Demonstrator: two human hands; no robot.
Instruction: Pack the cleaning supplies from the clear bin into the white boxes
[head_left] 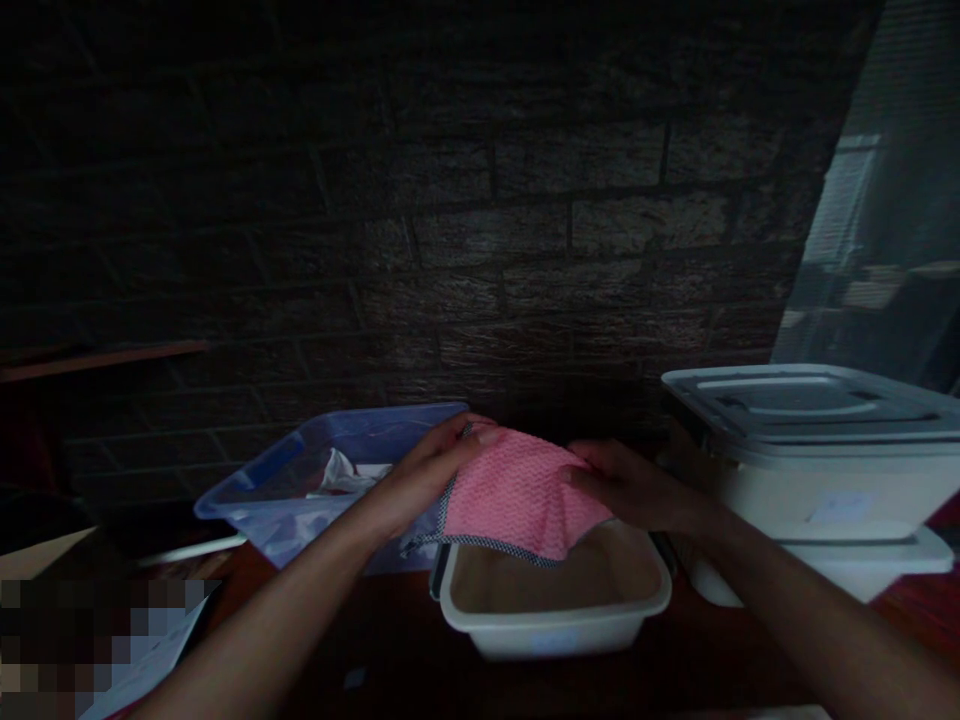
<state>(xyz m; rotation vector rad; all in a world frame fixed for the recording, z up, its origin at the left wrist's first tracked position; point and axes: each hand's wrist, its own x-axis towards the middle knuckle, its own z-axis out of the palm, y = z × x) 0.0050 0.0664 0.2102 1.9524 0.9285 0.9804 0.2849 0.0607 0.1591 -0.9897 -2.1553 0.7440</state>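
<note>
A pink textured cloth [510,490] with a dark checked border hangs between my two hands, above a white plastic tub [559,620]. My left hand [442,455] pinches its upper left edge, thumb on top. At the right edge my right hand [611,480] grips the fabric between thumb and fingers. The lower edge of the cloth droops over the back part of the tub, whose visible inside is bare. Whether the cloth touches the tub I cannot tell.
To the left stands a translucent blue bin [262,510] holding some white items. Lidded white boxes [832,490] are stacked at the right. Behind everything rises a dark brick wall [480,230]. Papers [161,640] lie at the lower left, and a small pale scrap [355,678] rests on the table.
</note>
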